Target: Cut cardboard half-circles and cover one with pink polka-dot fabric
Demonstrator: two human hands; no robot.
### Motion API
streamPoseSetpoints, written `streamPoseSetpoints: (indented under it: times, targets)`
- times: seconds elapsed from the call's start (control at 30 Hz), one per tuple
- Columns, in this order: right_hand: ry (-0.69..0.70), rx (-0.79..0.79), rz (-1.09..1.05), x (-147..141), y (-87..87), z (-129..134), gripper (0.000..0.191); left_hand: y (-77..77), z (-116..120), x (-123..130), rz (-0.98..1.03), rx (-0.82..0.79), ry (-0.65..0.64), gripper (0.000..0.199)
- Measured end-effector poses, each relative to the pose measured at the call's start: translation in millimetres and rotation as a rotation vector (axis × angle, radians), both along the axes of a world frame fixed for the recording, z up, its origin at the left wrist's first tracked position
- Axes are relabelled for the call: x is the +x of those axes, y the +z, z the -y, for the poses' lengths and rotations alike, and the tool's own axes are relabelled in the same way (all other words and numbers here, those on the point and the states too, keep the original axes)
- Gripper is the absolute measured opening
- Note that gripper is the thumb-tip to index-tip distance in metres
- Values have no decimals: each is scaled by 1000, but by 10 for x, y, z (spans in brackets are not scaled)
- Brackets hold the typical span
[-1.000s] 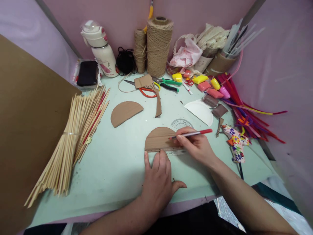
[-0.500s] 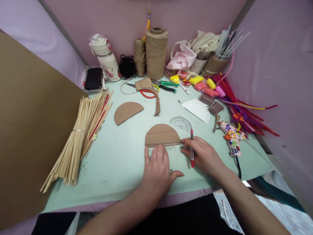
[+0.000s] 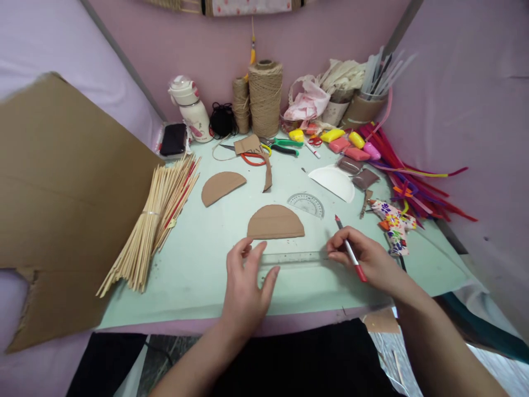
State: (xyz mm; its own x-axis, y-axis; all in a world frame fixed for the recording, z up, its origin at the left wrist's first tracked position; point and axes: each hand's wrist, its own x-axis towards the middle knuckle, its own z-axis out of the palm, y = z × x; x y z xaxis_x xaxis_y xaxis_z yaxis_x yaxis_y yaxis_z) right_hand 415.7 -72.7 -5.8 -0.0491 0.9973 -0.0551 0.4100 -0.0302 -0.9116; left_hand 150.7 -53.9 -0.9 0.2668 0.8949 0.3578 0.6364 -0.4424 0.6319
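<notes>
A clear ruler (image 3: 294,258) lies just below a brown cardboard half circle (image 3: 276,221), apart from its straight edge. My left hand (image 3: 250,278) is at the ruler's left end, thumb and fingers apart, fingertips close to the half circle's lower left corner. Whether those fingers touch the ruler I cannot tell. In my right hand (image 3: 361,253) a red-and-white pen (image 3: 351,251) is held at a slant, red tip pointing up and away. The fingertips of that hand are at the ruler's right end. A clear protractor (image 3: 306,204) lies beyond, to the right of the half circle.
Another cardboard half circle (image 3: 223,186) and a white half disc (image 3: 333,183) lie farther back. Bundled sticks (image 3: 151,226) and a tall cardboard sheet (image 3: 82,165) flank the left. Scissors (image 3: 254,160), pliers (image 3: 285,144), twine spools (image 3: 265,99) and a flowered glue gun (image 3: 394,226) stand about.
The ruler has come off the half circle toward me. My left hand has lifted from its straight edge and moved left. My right hand has shifted right, its pen now slanted instead of upright.
</notes>
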Motion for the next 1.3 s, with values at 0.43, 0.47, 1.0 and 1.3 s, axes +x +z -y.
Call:
streamPoseSetpoints:
  times: [0.43,0.47,1.0,1.3]
  targets:
    - [157,576,491,-211,-6,39,13,-19,-242,332,457,-649,-32,15]
    - [136,563,492,-202,-34,11,13,-31,-253,322,413,-590,-32,16]
    - [123,396,474,-87,-225,-308,16,-217,-290,190,-361,110,-79,30]
    - [188,437,525,-101,-231,-331,14,-231,-287,169,-416,54,-104,35]
